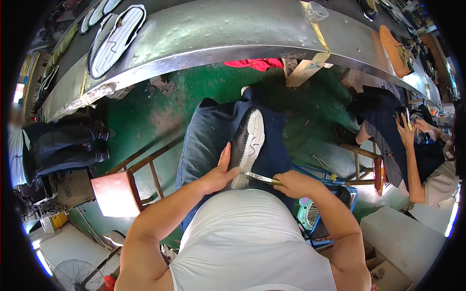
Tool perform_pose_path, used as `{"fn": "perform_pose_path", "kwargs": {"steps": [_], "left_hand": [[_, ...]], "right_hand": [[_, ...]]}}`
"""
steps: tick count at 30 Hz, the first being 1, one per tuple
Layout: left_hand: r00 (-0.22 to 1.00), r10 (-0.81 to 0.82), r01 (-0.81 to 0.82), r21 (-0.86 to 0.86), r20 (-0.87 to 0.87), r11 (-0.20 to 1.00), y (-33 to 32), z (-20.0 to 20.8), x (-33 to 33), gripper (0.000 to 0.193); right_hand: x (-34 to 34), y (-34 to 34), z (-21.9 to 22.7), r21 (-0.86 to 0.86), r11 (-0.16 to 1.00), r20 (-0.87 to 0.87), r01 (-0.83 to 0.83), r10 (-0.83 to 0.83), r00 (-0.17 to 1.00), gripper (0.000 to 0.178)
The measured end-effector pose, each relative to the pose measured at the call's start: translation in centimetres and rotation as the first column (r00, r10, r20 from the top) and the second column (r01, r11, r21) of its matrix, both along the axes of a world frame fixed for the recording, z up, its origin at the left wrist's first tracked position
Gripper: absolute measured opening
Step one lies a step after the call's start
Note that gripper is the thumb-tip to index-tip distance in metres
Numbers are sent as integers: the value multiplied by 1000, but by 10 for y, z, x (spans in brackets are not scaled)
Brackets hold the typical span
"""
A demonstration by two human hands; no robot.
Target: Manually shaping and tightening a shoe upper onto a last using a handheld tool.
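A long curved metal workbench (pixel 233 29) runs across the top of my view, with white shoe soles (pixel 116 39) lying on its left part and a clear plastic cup (pixel 315 10) farther right. A red cloth (pixel 257 63) hangs just under its edge, beside a pale wooden prop (pixel 305 70). The floor below is green (pixel 160 106). To my left stands a small wooden stool (pixel 116 191), and beyond it a seated person's dark trouser legs (pixel 63 145). To my right another person sits on a wooden stool (pixel 364 160), with a hand (pixel 405 131) raised around a small object. Close by my right hip is a small fan (pixel 310 213) in a blue frame.

A black shoe with a white sole (pixel 250 143) lies on my lap, sole up, toe pointing away from me. My left hand (pixel 221 174) wraps around its left side near the heel, thumb up along the black upper, fingers closed on it. My right hand (pixel 296 184) is closed in a fist around the handle of a knife (pixel 262 178), whose thin blade points left and touches the heel edge of the sole, just beside my left hand.
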State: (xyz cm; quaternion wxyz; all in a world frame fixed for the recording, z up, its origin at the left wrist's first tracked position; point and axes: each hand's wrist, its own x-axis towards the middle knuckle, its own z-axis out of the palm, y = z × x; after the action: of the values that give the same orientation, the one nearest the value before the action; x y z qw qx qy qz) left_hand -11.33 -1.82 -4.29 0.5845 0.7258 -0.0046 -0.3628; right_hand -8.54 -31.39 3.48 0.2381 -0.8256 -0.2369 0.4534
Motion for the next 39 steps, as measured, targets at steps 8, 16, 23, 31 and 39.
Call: {"fn": "perform_pose_path", "kwargs": {"steps": [8, 16, 23, 31, 39], "left_hand": [[979, 30, -101, 346, 204, 933, -20, 21, -5, 111], [891, 348, -442, -382, -291, 812, 45, 81, 22, 70], [884, 465, -386, -634, -48, 670, 67, 224, 194, 67], [500, -408, -642, 643, 764, 418, 72, 243, 467, 54], [513, -448, -446, 674, 732, 589, 111, 202, 463, 40]], "right_hand": [[-7, 37, 4, 274, 893, 174, 357, -411, 895, 31], [-22, 3, -49, 308, 715, -106, 627, -629, 770, 37], [-8, 3, -70, 332, 535, -362, 777, -689, 628, 40], [6, 4, -97, 301, 416, -597, 858, -619, 510, 40], [21, 5, -71, 209, 420, -618, 883, -644, 452, 45]]}}
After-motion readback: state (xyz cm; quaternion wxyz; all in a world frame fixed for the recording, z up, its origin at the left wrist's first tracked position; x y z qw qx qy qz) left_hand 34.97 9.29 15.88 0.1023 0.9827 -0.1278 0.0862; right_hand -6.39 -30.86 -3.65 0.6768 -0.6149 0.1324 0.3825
